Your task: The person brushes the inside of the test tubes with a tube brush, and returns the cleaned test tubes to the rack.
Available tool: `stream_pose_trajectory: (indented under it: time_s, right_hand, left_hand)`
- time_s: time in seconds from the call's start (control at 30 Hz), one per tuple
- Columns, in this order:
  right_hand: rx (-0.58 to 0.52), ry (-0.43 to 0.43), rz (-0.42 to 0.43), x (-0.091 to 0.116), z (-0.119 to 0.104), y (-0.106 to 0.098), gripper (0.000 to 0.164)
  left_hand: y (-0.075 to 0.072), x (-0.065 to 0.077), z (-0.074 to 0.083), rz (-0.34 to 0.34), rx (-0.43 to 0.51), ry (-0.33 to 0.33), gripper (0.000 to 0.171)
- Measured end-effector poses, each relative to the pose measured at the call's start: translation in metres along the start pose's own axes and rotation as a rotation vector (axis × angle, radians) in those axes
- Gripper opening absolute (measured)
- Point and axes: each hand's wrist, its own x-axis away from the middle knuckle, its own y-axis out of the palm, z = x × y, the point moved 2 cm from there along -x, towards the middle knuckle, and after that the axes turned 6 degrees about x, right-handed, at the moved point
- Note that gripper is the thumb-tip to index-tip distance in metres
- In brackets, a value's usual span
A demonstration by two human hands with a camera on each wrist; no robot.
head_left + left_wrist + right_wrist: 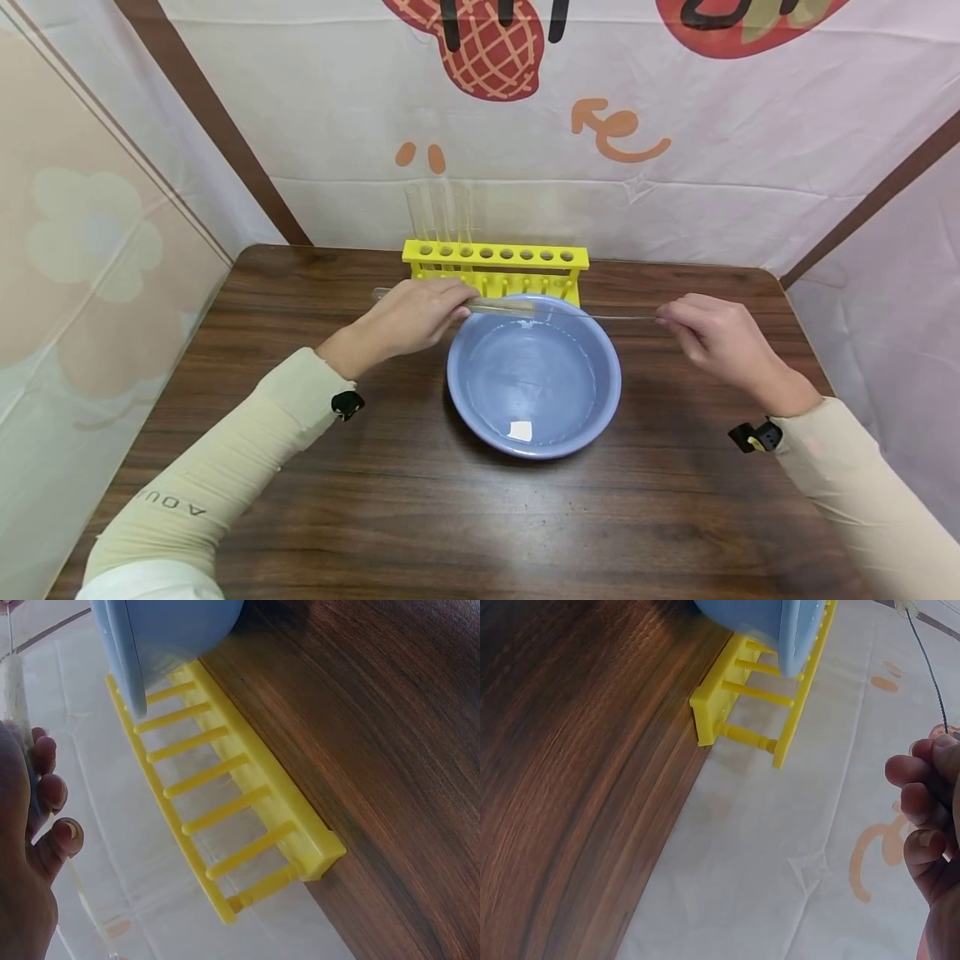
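My left hand (420,317) grips a clear glass test tube (381,293), held level above the far rim of a blue basin (459,400) with water in it. The tube's rounded end sticks out to the left of the hand. Pale brush bristles (517,307) show at the tube's right end. From them a thin twisted wire handle (618,317) runs right to my right hand (712,333), whose thumb and fingers pinch its end. In the right wrist view the wire (932,675) bends slightly. Fingers of the left hand (52,791) curl round the tube in the left wrist view.
A yellow test tube rack (495,252) stands behind the basin, near the table's back edge. Three clear test tubes (440,212) stand upright in its left holes. A printed cloth (337,108) hangs behind the brown wooden table (420,517).
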Motion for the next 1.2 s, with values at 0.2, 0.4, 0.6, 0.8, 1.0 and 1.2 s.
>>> stream_pose_trajectory:
  time_s: [0.2, 0.4, 0.6, 0.8, 1.0, 1.2]
  right_hand:
    - [-0.013, -0.004, -0.005, -0.004, -0.003, 0.005, 0.018]
    - [-0.018, 0.002, -0.013, -0.007, -0.007, 0.014, 0.016]
    - [-0.024, 0.018, -0.008, -0.014, -0.014, 0.027, 0.014]
    - [-0.04, 0.028, -0.004, -0.022, -0.024, 0.038, 0.012]
    - [-0.07, 0.038, -0.008, -0.033, -0.034, 0.046, 0.01]
    - [-0.117, 0.123, -0.052, -0.038, -0.04, 0.049, 0.006]
  left_hand:
    - [0.001, -0.002, 0.002, -0.007, -0.01, 0.001, 0.023]
    - [0.003, -0.005, 0.004, -0.001, -0.012, 0.015, 0.023]
    - [0.005, -0.01, 0.009, -0.018, -0.009, 0.012, 0.025]
    - [0.007, -0.014, 0.012, -0.006, -0.004, 0.017, 0.022]
    - [0.009, -0.021, 0.017, -0.014, -0.003, 0.038, 0.024]
    - [0.008, -0.023, 0.015, -0.012, 0.005, 0.039, 0.023]
